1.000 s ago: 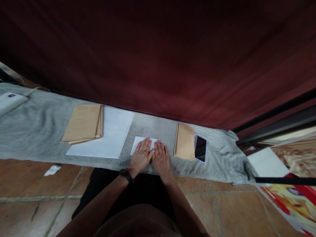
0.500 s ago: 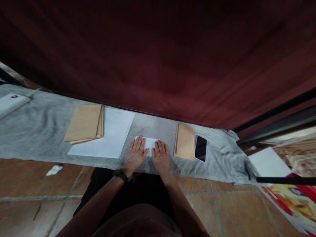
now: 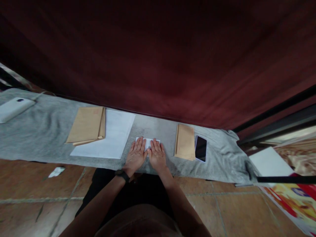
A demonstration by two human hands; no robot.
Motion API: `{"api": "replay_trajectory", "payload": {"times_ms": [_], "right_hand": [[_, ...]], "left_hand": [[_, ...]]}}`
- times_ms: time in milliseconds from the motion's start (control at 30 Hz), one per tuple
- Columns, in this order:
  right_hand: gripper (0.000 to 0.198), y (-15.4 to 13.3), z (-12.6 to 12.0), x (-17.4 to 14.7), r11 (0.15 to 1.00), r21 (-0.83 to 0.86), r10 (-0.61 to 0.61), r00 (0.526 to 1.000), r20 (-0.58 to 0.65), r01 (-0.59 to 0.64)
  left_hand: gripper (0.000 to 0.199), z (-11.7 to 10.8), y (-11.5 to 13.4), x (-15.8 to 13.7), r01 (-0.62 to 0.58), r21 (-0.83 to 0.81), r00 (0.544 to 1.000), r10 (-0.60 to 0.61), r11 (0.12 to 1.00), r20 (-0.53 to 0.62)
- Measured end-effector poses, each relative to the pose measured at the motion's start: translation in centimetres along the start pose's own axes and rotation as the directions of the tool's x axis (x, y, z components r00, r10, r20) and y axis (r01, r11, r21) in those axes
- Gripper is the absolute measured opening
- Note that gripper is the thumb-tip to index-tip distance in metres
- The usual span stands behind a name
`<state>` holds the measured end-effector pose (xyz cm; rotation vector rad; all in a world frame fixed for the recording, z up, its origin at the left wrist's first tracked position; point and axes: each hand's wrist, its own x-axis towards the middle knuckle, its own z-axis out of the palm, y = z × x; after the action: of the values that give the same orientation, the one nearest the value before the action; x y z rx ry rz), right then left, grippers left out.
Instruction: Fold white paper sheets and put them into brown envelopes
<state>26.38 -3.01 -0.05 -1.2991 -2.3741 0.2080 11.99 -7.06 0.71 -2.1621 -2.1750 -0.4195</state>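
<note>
A small folded sheet of white paper (image 3: 148, 143) lies on the grey cloth in front of me, mostly covered by my hands. My left hand (image 3: 136, 154) rests flat on its left part, fingers stretched out. On the right part my right hand (image 3: 157, 155) lies flat too, its thumb meeting the left thumb. Left of my hands are larger white sheets (image 3: 116, 131), partly under a stack of brown envelopes (image 3: 86, 123). To the right lies a smaller stack of brown envelopes (image 3: 185, 141).
A phone (image 3: 200, 148) lies beside the right envelopes. At the far left is a white device (image 3: 14, 108) with a cable. The grey cloth (image 3: 222, 154) covers a narrow surface against a dark red hanging (image 3: 158, 82). A white scrap (image 3: 56, 171) is on the tiled floor.
My right hand has slid left across the folded paper until its thumb meets my left thumb. My left hand stays flat. The view has shifted slightly.
</note>
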Motion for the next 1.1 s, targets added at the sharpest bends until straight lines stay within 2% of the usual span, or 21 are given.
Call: {"api": "replay_trajectory", "payload": {"times_ms": [400, 767, 1100], "right_hand": [[0.056, 1.4, 0.1, -1.1, 0.995, -0.085, 0.051, 0.996, -0.075, -0.058], [0.055, 2.0, -1.2, -2.0, 0.987, -0.140, 0.083, 0.996, -0.021, -0.085], [0.050, 2.4, -1.8, -2.3, 0.991, -0.092, 0.100, 0.995, -0.010, -0.100]], "left_hand": [[0.068, 0.3, 0.3, -0.1, 0.092, 0.016, 0.995, -0.092, 0.996, -0.028], [0.071, 0.4, 0.3, -0.1, 0.115, -0.009, 0.993, -0.115, 0.993, -0.019], [0.072, 0.6, 0.1, -0.1, 0.113, -0.048, 0.991, -0.116, 0.992, -0.065]]}}
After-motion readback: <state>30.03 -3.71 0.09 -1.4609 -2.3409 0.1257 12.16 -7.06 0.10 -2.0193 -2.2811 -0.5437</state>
